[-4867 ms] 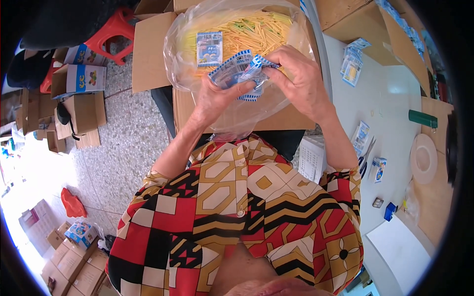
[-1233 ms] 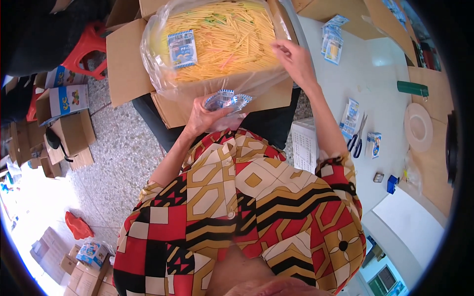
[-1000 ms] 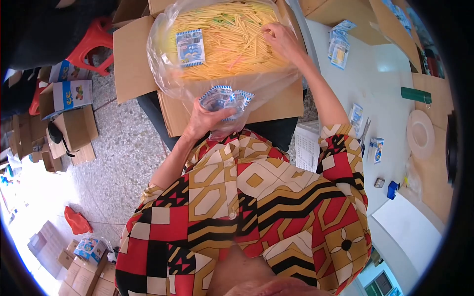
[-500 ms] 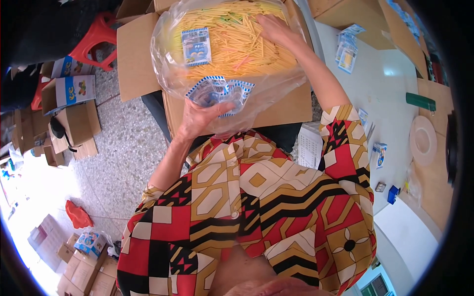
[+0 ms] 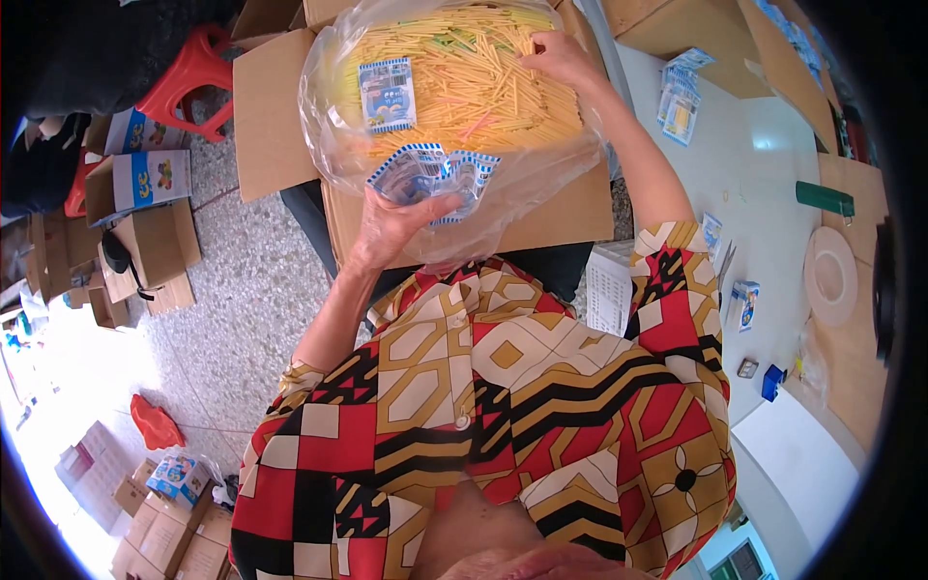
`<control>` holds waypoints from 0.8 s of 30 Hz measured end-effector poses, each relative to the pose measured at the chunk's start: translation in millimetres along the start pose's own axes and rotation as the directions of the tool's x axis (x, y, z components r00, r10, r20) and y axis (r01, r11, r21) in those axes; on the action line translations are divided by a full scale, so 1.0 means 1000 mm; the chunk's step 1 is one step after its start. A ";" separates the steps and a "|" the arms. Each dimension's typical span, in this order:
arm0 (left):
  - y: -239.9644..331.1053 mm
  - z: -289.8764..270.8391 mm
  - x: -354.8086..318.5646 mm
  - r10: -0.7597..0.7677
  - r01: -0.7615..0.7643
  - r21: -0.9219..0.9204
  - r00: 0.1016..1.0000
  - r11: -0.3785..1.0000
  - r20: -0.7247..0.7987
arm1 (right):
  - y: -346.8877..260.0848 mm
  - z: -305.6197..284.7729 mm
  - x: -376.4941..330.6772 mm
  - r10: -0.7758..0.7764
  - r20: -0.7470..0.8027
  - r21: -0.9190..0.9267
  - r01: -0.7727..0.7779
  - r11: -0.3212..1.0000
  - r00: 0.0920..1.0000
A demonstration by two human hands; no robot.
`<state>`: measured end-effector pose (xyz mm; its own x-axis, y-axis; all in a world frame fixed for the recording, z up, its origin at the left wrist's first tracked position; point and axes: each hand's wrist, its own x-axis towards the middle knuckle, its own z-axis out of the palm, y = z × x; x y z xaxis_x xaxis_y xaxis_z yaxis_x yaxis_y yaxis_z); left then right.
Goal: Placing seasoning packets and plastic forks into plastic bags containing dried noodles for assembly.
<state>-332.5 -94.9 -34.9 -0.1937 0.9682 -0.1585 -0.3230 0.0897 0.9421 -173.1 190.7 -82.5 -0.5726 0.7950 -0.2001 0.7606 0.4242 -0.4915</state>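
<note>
My left hand [image 5: 391, 224] holds a small stack of clear packets with blue-and-white printed cards [image 5: 435, 174] against the front of a clear plastic bag [image 5: 333, 145]. The bag lines an open cardboard box [image 5: 275, 116] and is full of thin yellow sticks [image 5: 464, 82]. A single blue-and-white card packet [image 5: 387, 94] lies on the sticks at the left. My right hand [image 5: 561, 60] reaches into the bag at its right side, fingers bent onto the sticks; whether it grips any is not visible.
A white table [image 5: 764, 193] at the right carries more packets [image 5: 680, 97], a green bar [image 5: 825, 198], a tape roll [image 5: 831, 275] and small blue items [image 5: 771, 380]. Red stools [image 5: 193, 77], printed cartons [image 5: 145, 179] and cardboard boxes stand on the speckled floor at the left.
My right hand moved from the packets in front of me into the bag of yellow sticks. My left hand kept hold of the packets and shifted slightly.
</note>
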 end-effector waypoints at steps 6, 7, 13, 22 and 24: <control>0.002 -0.003 -0.004 0.012 -0.010 0.065 1.000 0.998 -0.029 | 0.005 -0.011 -0.040 -0.165 0.107 0.624 0.063 0.779 0.980; 0.004 -0.002 -0.003 0.010 -0.008 0.074 0.999 0.997 -0.030 | 0.003 -0.012 -0.055 -0.166 0.106 0.624 0.064 0.779 0.980; 0.015 0.009 -0.004 0.080 -0.079 0.081 0.997 0.994 -0.013 | 0.004 0.000 -0.108 -0.068 0.358 0.123 0.025 0.992 0.931; 0.017 0.020 -0.002 0.146 -0.135 0.277 0.989 0.951 -0.016 | -0.086 -0.075 -0.161 -0.391 -0.114 0.811 0.313 0.494 0.913; 0.017 0.023 -0.001 0.176 -0.164 0.298 0.984 0.940 -0.012 | -0.106 -0.081 -0.169 -0.423 -0.163 0.792 0.374 0.482 0.891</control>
<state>-317.0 -89.1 -11.8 -0.2586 0.9660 0.0058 0.0041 -0.0049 1.0000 -132.1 46.9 71.8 -0.7820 0.6003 0.1678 -0.0895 0.1584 -0.9833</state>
